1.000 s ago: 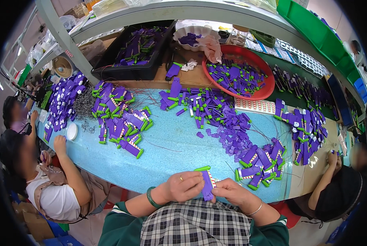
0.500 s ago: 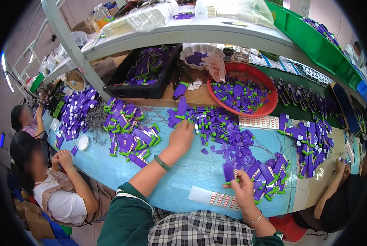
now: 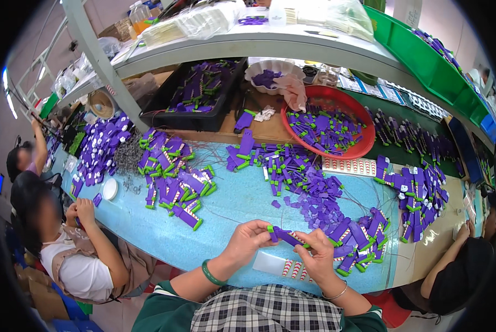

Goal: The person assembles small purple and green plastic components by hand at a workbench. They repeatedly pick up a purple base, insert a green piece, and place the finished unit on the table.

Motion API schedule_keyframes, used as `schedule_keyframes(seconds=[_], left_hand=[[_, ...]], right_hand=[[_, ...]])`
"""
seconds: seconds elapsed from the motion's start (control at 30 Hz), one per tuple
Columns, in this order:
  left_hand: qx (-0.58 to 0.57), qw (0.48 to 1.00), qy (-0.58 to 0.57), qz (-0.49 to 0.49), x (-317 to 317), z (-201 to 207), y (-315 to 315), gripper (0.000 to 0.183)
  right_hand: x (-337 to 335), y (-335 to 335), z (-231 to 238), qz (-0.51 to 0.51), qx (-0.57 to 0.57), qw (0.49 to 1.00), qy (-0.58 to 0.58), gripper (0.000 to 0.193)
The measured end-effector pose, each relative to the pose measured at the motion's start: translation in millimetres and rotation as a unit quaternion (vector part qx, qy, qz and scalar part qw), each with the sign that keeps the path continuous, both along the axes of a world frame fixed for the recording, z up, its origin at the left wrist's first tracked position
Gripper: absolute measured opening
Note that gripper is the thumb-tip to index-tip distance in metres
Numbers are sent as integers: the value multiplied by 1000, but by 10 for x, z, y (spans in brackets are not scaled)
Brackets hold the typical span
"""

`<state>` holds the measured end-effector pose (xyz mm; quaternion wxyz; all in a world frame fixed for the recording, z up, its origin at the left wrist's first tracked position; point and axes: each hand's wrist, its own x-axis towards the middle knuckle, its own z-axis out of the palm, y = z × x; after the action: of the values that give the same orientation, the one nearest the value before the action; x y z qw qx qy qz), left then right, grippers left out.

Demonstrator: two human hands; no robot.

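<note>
In front of me, over the near edge of the table, my left hand (image 3: 247, 242) and my right hand (image 3: 319, 255) are close together. A purple plastic part with green ends (image 3: 288, 238) spans the gap between them. My left fingertips pinch its green-tipped left end; whether that end is a separate piece I cannot tell. Its right end sits between my right thumb and fingers. Below lies a white sticker sheet (image 3: 269, 262) with red-and-white striped stickers. Just right of my right hand is a heap of similar purple-and-green parts (image 3: 363, 239).
Small purple pieces (image 3: 321, 207) are piled beyond my hands. A red basin (image 3: 369, 135) and a black tray (image 3: 214, 119) hold more parts. More purple parts (image 3: 170, 166) lie left. An overhead shelf (image 3: 248, 47) crosses the back. Co-workers sit at both sides.
My left hand has come back from the far pile toward me and met my right hand. The purple part, upright in my right hand before, now lies nearly level between both hands.
</note>
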<state>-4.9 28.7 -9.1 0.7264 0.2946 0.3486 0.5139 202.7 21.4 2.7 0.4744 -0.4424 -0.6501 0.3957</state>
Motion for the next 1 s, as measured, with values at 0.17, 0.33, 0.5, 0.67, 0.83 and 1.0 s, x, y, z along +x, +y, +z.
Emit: schedule_keyframes(seconds=[0.17, 0.33, 0.5, 0.67, 0.83, 1.0], left_hand=[[58, 992, 105, 24, 57, 73, -158, 21], [-48, 995, 69, -48, -33, -87, -277, 19], [12, 948, 242, -205, 81, 121, -376, 21], [-12, 997, 51, -60, 94, -41, -285, 21], [108, 983, 117, -91, -84, 197, -245, 17], [225, 937, 251, -92, -188, 357, -215, 15]], right_hand=[[1, -38, 55, 4, 67, 996, -56, 41], [230, -25, 207, 120, -71, 985, -101, 41], [321, 37, 210, 275, -157, 934, -165, 36], [-40, -115, 47, 70, -179, 967, 167, 31], [-39, 88, 240, 227, 115, 960, -117, 18], [-85, 288, 478, 178, 41, 976, -120, 11]])
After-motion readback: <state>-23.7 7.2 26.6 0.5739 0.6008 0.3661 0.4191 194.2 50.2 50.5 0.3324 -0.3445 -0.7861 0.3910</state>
